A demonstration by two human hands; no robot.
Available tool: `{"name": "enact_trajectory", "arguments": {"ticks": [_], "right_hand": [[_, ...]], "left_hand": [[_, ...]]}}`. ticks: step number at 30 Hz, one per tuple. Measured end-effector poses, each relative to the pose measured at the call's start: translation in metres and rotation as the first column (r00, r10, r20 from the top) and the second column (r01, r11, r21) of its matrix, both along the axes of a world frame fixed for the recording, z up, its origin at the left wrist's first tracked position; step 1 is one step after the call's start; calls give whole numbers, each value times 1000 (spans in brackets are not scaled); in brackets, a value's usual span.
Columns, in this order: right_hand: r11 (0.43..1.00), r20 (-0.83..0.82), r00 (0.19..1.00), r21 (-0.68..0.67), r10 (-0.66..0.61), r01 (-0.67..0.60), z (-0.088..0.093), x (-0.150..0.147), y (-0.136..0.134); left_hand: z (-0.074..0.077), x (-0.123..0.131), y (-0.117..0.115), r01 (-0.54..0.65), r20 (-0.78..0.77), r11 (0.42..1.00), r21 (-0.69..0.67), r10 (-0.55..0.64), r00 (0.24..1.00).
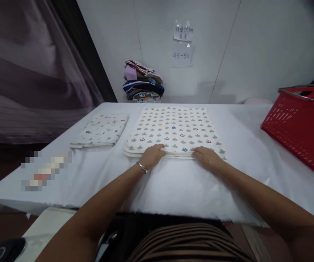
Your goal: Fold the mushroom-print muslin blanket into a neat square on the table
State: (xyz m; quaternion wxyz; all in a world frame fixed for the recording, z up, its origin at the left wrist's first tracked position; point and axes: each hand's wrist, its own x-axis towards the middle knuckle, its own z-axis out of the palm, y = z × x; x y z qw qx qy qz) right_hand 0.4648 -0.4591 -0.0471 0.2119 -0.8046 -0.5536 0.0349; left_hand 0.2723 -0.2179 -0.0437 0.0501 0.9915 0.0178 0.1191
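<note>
A white cloth (173,127) printed with small grey mushroom-like shapes and a few coloured ones lies folded in layers on the table. Its near edge is pinched between the fingers of my left hand (152,156), left of the middle. My right hand (208,157) grips the same edge a short way to the right. The fingertips are partly hidden by the cloth's layers. To the left, apart from both hands, rests a smaller folded white cloth (102,129) with a sparse pattern.
The table has a white cover (178,193). A red plastic basket (301,123) stands at the right. Behind the far edge is a pile of folded fabrics (143,82) against the wall. A blurred-out item (46,173) lies at the left; a purple curtain (37,72) hangs beyond.
</note>
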Motion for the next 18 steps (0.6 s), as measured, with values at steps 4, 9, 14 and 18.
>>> {"name": "enact_trajectory", "arguments": {"ticks": [4, 9, 14, 18], "right_hand": [[999, 34, 999, 36, -24, 23, 3, -2, -4], [995, 121, 989, 47, 84, -90, 0, -5, -11], [995, 124, 990, 64, 71, -80, 0, -11, -12], [994, 112, 991, 73, 72, -81, -2, -11, -14]], "left_hand": [[-1, -5, -3, 21, 141, 996, 92, -34, 989], [-4, -17, -3, 120, 193, 977, 174, -154, 969], [-4, -21, -1, 155, 166, 971, 180, -185, 969], [-3, -20, -1, 141, 156, 974, 175, -169, 973]]}}
